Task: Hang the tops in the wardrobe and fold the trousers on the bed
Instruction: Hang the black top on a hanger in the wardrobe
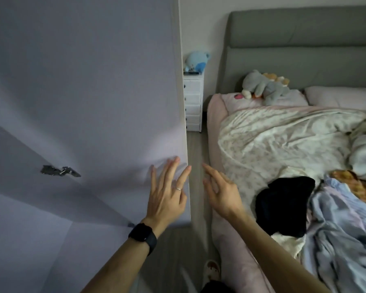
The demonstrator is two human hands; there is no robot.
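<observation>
Floor (199, 149) shows as one narrow strip of grey wood-look boards, the only open walking room. It is hemmed on the left by the straight edge of a wardrobe door (82, 92) and on the right by the rounded pink side of the bed (218, 115).

The door is a smooth, flat lavender panel with one metal hinge (59, 171) on its face. The person's left hand (167, 199) rests flat on the door just inside that edge, grip apart and fingers spread straight. It wears one thin ring (178, 188) and one black watch (143, 236) at the wrist. The right hand (222, 193) hangs in the air over the floor strip, grip apart and holding nothing.

Clothes lie heaped at the near right of the bed: one soft black garment (283, 204), one crumpled pale blue garment (336, 218) and one orange patterned cloth (353, 185). Whether each is a top or trousers cannot be told. They sit on a rumpled cream floral duvet (273, 140).

Behind it stands a padded grey headboard (304, 39). A grey plush toy (264, 87) lies at the pillows. At the far end of the strip stands one white drawer chest (192, 100) with a blue plush toy (195, 61) on top.
</observation>
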